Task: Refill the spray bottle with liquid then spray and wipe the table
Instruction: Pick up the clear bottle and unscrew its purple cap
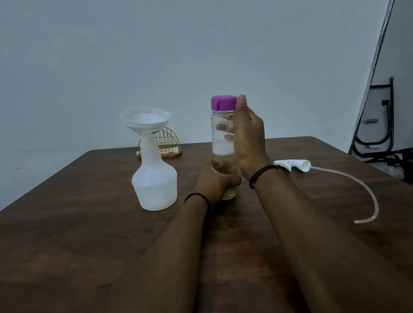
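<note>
A clear bottle [222,136] with a purple cap [223,102] stands on the brown table [84,236], holding yellowish liquid with foam on top. My left hand [214,183] grips its base. My right hand [249,139] wraps its upper part, the thumb reaching up beside the cap. To the left stands the white spray bottle [154,183] with no head on, a white funnel [146,122] seated in its neck. The spray head [295,166] with its long clear tube [362,195] lies on the table to the right.
A gold wire holder [167,141] stands at the table's far edge behind the spray bottle. A plain wall runs behind the table. Black cables and a metal frame [380,121] sit beyond the table's right side.
</note>
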